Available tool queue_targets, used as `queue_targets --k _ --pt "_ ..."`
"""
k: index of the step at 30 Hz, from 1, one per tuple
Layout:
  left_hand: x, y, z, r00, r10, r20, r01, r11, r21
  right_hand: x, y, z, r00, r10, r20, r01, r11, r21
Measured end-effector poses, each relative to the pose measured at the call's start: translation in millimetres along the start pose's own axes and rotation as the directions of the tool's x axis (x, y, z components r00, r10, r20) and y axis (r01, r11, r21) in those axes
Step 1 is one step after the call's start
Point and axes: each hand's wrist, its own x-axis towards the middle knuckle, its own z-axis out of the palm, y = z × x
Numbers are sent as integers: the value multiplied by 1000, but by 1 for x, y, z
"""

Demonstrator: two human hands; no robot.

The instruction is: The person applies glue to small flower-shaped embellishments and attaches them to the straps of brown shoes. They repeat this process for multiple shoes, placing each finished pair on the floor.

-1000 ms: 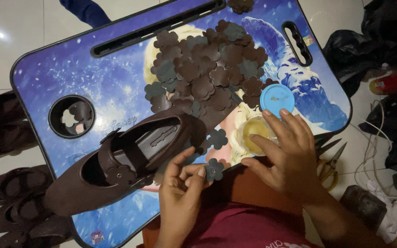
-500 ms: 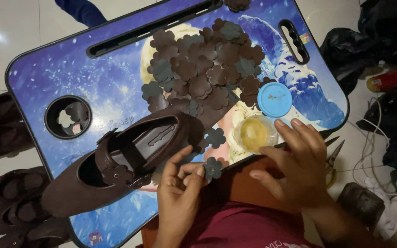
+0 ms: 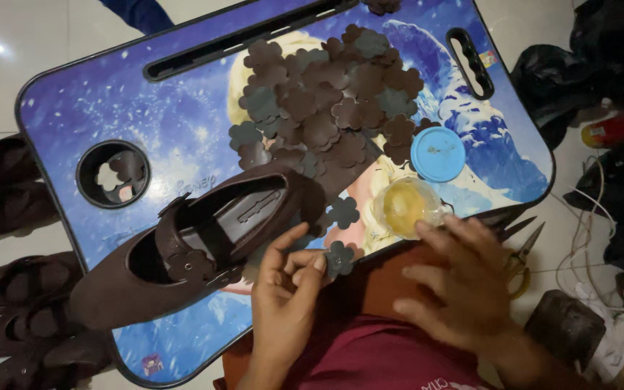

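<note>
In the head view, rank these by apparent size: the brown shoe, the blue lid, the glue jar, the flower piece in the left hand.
1. Brown shoe
2. Blue lid and glue jar: look about alike, not ranked
3. Flower piece, pinched by the left hand

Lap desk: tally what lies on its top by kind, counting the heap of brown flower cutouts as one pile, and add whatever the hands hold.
Brown shoe: 1
Pile of flower cutouts: 1
Blue lid: 1
Clear jar of yellow glue: 1
Loose cutout on the lap desk, by the jar: 1
Cutout held in left hand: 1
Total: 6
</note>
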Motion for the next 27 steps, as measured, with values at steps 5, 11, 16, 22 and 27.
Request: queue_targets --k 5,11,16,22,27 --pt "0 -1 0 1000 17 21 -17 1000 0 13 -23 14 999 -28 19 25 990 142" --pt "-1 -1 -2 999 23 42 -21 999 -33 28 -36 29 999 -41 3 40 980 197" --pt "1 1 -1 999 26 42 -24 998 -50 28 -37 32 999 -46 16 43 984 175" --pt "0 4 0 999 15 46 -12 998 -70 20 -36 32 992 -122 20 118 983 143" --pt "0 1 -2 998 22 51 -19 998 -52 24 -27 32 992 -124 6 123 987 100"
